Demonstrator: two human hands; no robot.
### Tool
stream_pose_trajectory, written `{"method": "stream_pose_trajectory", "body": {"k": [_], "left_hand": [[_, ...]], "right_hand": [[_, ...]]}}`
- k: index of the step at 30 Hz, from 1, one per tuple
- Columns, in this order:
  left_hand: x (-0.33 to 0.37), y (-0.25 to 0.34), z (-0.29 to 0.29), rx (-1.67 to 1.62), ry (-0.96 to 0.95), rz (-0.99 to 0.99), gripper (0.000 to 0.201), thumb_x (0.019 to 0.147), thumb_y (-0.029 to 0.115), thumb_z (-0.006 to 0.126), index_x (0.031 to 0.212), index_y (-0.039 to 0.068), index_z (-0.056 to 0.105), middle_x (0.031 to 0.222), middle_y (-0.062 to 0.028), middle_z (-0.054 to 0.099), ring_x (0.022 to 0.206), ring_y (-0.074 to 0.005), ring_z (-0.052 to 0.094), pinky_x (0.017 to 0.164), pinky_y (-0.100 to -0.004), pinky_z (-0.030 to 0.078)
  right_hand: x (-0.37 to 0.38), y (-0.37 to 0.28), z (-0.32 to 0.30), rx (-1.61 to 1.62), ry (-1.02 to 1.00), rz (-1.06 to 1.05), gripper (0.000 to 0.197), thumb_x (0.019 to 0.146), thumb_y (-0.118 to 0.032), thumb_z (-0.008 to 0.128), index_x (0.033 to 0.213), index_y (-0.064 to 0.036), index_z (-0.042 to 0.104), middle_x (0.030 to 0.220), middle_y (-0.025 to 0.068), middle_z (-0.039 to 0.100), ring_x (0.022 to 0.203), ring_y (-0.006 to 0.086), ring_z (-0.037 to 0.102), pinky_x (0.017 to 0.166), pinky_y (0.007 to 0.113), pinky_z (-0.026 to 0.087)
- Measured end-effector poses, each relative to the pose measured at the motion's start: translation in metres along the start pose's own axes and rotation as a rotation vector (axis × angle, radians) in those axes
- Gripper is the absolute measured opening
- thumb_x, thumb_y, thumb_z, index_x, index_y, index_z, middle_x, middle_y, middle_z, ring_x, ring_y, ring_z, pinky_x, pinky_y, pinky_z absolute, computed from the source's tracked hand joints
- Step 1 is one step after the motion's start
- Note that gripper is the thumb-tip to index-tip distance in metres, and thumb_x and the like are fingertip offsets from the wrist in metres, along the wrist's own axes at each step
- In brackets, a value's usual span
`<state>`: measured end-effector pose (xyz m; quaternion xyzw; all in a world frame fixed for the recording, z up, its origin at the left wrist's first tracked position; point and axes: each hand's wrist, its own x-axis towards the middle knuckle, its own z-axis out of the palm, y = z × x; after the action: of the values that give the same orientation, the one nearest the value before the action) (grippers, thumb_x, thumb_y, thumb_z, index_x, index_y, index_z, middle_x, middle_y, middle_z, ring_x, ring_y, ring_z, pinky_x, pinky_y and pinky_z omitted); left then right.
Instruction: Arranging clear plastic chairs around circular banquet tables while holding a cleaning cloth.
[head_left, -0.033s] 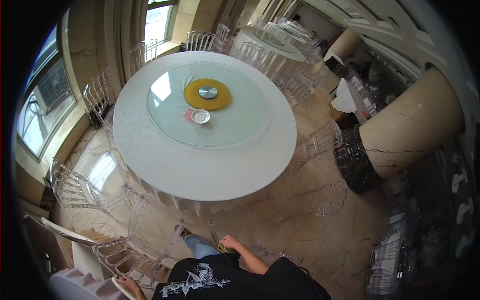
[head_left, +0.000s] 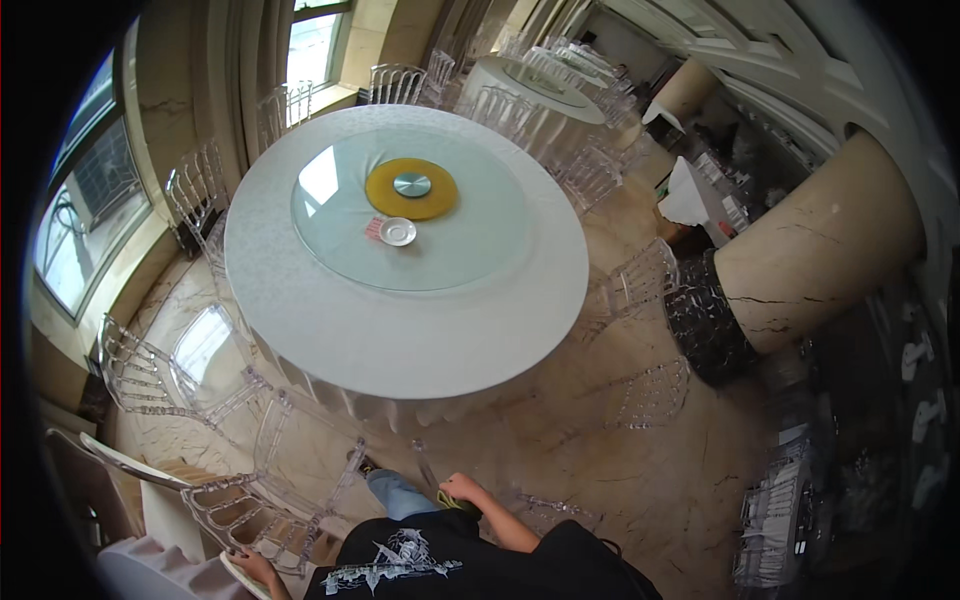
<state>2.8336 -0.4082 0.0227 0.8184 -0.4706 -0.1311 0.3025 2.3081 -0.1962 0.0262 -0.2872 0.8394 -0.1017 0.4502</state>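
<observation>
I saw the left hand (head_left: 256, 568) with its grip closed on the ribbed back of a clear plastic chair (head_left: 250, 515), low left. The right hand (head_left: 462, 489) gripped a small yellow-green item (head_left: 447, 498), kind unclear, near the round white table (head_left: 400, 340) with its glass turntable (head_left: 470, 240).

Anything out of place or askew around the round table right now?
One clear chair right of the round table seems tipped on the floor. The white saucer sits alone, off-centre, on the glass turntable. No spills visible.

Daylight from the windows (head_left: 95, 200) glares on the glass turntable (head_left: 410, 210); fisheye edges bend darkly.
</observation>
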Motion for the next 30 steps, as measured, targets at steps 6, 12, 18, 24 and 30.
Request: {"method": "stream_pose_trajectory", "body": {"k": [6, 12, 18, 24, 30], "left_hand": [[0.007, -0.008, 0.004, -0.033, -0.041, -0.003, 0.043, 0.086, 0.016, 0.047, 0.122, -0.002, 0.033, 0.112, -0.0233, 0.050, 0.100, -0.0378, 0.051, 0.085, -0.0394, 0.040], [0.010, -0.019, 0.015, -0.176, -0.019, -0.036, 0.039, 0.084, 0.015, 0.044, 0.116, -0.006, 0.038, 0.108, -0.0255, 0.051, 0.098, -0.0374, 0.052, 0.085, -0.0398, 0.041], [-0.027, 0.033, 0.002, -0.072, -0.057, -0.071, 0.046, 0.079, 0.016, 0.046, 0.120, -0.002, 0.035, 0.112, -0.0271, 0.048, 0.101, -0.0393, 0.050, 0.086, -0.0422, 0.039], [-0.140, 0.088, 0.014, 0.225, -0.030, 0.512, 0.067, 0.070, 0.018, 0.053, 0.128, -0.004, 0.028, 0.127, -0.0245, 0.034, 0.115, -0.0399, 0.035, 0.096, -0.0458, 0.029], [-0.364, 0.157, 0.022, -0.171, -1.601, 0.754, 0.040, 0.077, 0.022, 0.060, 0.111, 0.002, 0.050, 0.107, -0.0170, 0.057, 0.094, -0.0294, 0.057, 0.081, -0.0377, 0.046]], "right_hand": [[-0.137, 0.064, 0.028, -0.104, 0.064, 0.175, 0.051, 0.070, -0.045, 0.052, 0.091, -0.0003, 0.063, 0.093, 0.0230, 0.060, 0.091, 0.0367, 0.058, 0.079, 0.039, 0.046], [-0.194, 0.122, 0.050, -0.044, 0.129, 0.334, 0.053, 0.069, -0.046, 0.055, 0.093, 0.0000, 0.064, 0.096, 0.0240, 0.060, 0.094, 0.0353, 0.058, 0.081, 0.038, 0.045], [-0.211, 0.130, 0.032, -0.028, 0.215, 0.321, 0.047, 0.070, -0.045, 0.057, 0.084, -0.0018, 0.066, 0.086, 0.0208, 0.063, 0.084, 0.0311, 0.061, 0.075, 0.035, 0.046], [-0.297, 0.179, 0.028, 0.529, 0.211, 0.311, 0.034, 0.072, -0.037, 0.060, 0.065, -0.0029, 0.062, 0.064, 0.0084, 0.062, 0.061, 0.0206, 0.058, 0.061, 0.030, 0.044], [-0.356, 0.313, 0.054, 1.003, 0.131, 0.707, 0.023, 0.074, -0.029, 0.057, 0.069, -0.0061, 0.059, 0.064, 0.0054, 0.056, 0.057, 0.0174, 0.054, 0.059, 0.029, 0.044]]}}
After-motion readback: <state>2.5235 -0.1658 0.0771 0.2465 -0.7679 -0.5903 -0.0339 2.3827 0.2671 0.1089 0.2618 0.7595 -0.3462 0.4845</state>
